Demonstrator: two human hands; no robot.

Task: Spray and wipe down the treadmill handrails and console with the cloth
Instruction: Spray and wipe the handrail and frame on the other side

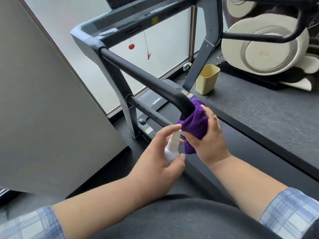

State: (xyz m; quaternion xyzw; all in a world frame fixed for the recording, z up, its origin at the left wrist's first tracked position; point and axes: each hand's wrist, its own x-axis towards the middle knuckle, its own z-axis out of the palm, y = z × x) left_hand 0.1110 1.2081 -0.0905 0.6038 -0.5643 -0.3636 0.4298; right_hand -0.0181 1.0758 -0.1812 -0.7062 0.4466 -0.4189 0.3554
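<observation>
A large grey panel (pixel 43 100) stands along the left side of the scene, leaning from near left toward the far centre. To its right is the treadmill, with its console (pixel 124 19) at the far top and a frosted window behind it. A red tag (pixel 131 46) and a red clip (pixel 148 55) hang below the console.

A black handrail (pixel 146 78) runs from the console corner toward the near right and curves downward at its end. A thinner lower bar (pixel 148 111) runs beneath it in the same direction.

The left hand (pixel 160 161) grips a white spray bottle (pixel 51 149), thumb against the bottle body and forefinger on top of the nozzle. The nozzle points toward the cloth and sits just beside it.

The purple cloth (pixel 195 123) is wrapped around the curved end of the handrail, with a fold hanging down below. The right hand (pixel 208 137) is clamped on the cloth, fingers curled over it and pressing it against the rail. The two hands are near each other, almost touching at the fingertips.

Both forearms are bare, with blue plaid sleeves (pixel 290 214) pushed up.

Farther right, a pale yellow bin (pixel 207 80) stands on the dark floor just beyond the treadmill belt (pixel 250 152). At the far right is a cream and grey exercise machine (pixel 264 49) with black bars.
</observation>
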